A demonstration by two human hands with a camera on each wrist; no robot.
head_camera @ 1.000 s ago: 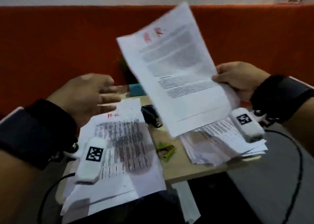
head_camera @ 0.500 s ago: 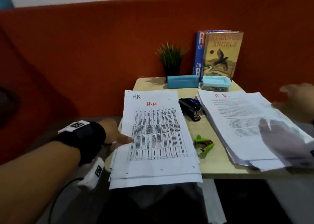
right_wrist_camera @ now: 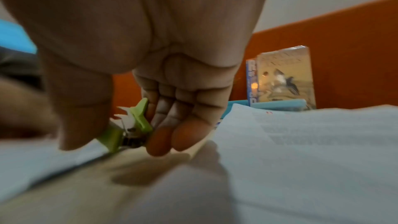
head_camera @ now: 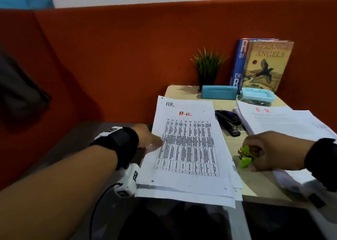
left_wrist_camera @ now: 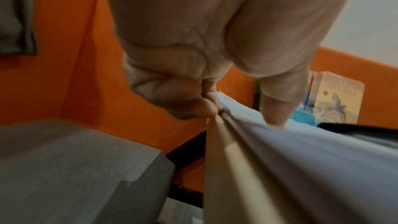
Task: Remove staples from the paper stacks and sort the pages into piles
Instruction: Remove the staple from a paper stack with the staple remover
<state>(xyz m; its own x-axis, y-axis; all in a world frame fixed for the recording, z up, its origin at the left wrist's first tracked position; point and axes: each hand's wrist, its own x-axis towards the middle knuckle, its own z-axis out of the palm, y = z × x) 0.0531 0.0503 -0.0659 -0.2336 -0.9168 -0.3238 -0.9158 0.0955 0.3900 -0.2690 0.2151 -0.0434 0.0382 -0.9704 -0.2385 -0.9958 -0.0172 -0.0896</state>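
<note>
A pile of white pages (head_camera: pixel 187 148) with a printed table and "H.R" in red lies on the left half of the small table (head_camera: pixel 235 146). My left hand (head_camera: pixel 151 139) pinches this pile's left edge, thumb on top, fingers curled under the sheets (left_wrist_camera: pixel 241 118). A second paper stack (head_camera: pixel 284 121), also marked "H.R", lies on the right half. Between the two, my right hand (head_camera: pixel 264 150) closes thumb and fingers on the green staple remover (head_camera: pixel 245 156), which rests on the tabletop (right_wrist_camera: pixel 129 130).
A black stapler (head_camera: pixel 228 122) lies between the stacks. Along the back stand a small plant (head_camera: pixel 207 66), a blue case (head_camera: pixel 218 92), a clear lidded box (head_camera: pixel 257 96) and books (head_camera: pixel 264 64). An orange partition (head_camera: pixel 118 57) surrounds the table.
My right hand laid its sheet on the right stack, then came down onto the staple remover. My left hand dropped to the left pile's edge and took hold of it.
</note>
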